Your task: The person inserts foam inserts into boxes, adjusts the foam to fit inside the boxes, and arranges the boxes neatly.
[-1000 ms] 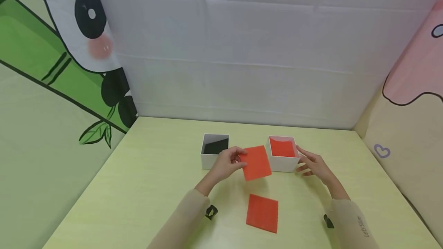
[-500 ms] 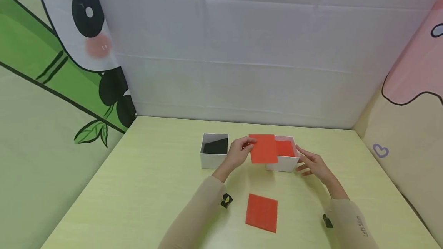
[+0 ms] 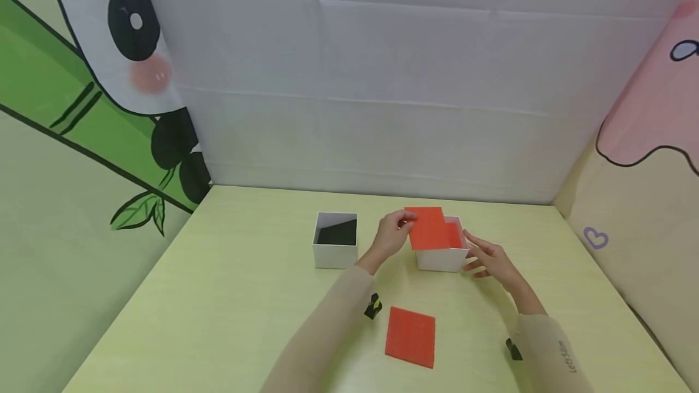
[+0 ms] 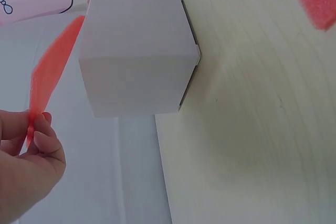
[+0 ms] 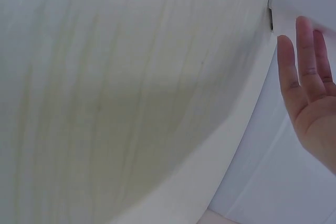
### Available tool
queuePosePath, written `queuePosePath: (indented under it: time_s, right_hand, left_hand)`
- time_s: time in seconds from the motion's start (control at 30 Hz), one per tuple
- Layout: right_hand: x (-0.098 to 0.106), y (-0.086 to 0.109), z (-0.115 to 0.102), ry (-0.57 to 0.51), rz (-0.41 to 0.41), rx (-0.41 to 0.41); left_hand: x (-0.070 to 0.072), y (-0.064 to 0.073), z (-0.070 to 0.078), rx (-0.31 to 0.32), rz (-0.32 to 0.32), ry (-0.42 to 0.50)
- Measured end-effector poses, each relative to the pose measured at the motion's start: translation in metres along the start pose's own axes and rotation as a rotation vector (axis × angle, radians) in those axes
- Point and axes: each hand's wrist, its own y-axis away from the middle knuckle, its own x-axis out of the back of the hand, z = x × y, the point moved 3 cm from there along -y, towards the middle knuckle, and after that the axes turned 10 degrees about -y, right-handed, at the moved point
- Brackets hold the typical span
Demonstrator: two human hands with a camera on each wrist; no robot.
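My left hand (image 3: 392, 234) pinches a thin red square sheet (image 3: 428, 228) by its left edge. In the head view the sheet overlaps the left part of a white box (image 3: 437, 261). More red (image 3: 454, 235) shows inside that box. The left wrist view has the sheet (image 4: 55, 66) seen nearly edge-on beside the box wall (image 4: 139, 30), between thumb and fingers. At the box's right side is my right hand (image 3: 493, 264), fingers extended, fingertips right at the wall. In the right wrist view those fingers (image 5: 307, 72) reach up toward the box.
A second white box (image 3: 335, 256) with a black piece (image 3: 337, 233) inside stands to the left. Another red square (image 3: 411, 337) lies flat on the pale yellow table (image 3: 235, 296) near the front. A printed cloth wall (image 3: 382, 138) closes off the back.
My left hand has carried the red sheet to the right and away from me, from in front of the boxes to over the right box. The right hand stays at that box.
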Motion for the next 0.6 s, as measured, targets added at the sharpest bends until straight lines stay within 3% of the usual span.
queuePosePath:
  time_s: [0.4, 0.6]
  right_hand:
    - [-0.005, 0.005, 0.008, -0.023, 0.009, 0.009]
    - [-0.008, 0.007, 0.01, -0.026, 0.022, -0.001]
  left_hand:
    - [-0.022, -0.009, 0.0, 0.039, -0.068, -0.017]
    - [-0.028, -0.01, 0.0, 0.022, -0.101, -0.064]
